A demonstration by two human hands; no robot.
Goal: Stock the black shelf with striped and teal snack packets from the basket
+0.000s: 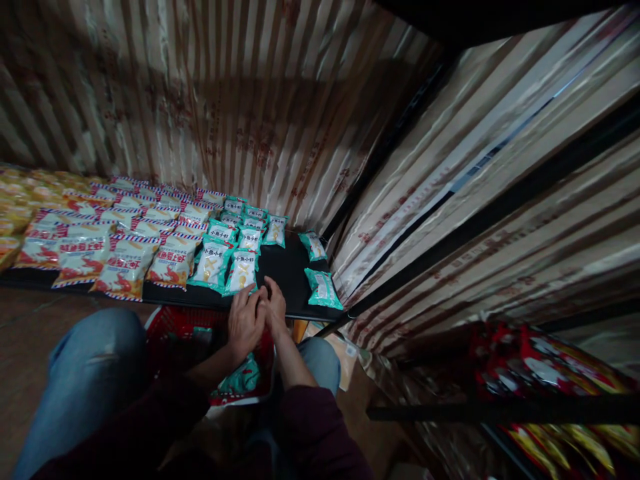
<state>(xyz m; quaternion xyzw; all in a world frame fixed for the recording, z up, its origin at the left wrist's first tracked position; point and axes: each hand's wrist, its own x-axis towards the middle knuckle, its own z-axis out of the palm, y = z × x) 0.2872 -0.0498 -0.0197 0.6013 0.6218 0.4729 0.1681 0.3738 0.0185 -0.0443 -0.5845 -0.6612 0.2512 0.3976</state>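
Note:
My left hand (245, 323) is at the front edge of the black shelf (283, 283), its fingers loosely bent and apart. Its fingertips are by the lower edge of a teal-and-white snack bag (243, 270); whether they touch it I cannot tell. Right beside it, my right hand (275, 307) has curved fingers close to the left ones, and I see nothing in it. Another teal snack bag (213, 262) lies to the left in the same group. Below my hands, between the knees, a red basket (163, 327) holds more teal bags (243, 377).
Red-and-white snack bags (125, 263) fill the shelf's left part, with yellow packs (13, 220) beyond. Two teal bags (323, 288) lie apart at the right end. A black post (390, 293) and striped curtain (280, 113) border the shelf. Red packets (540, 360) are at lower right.

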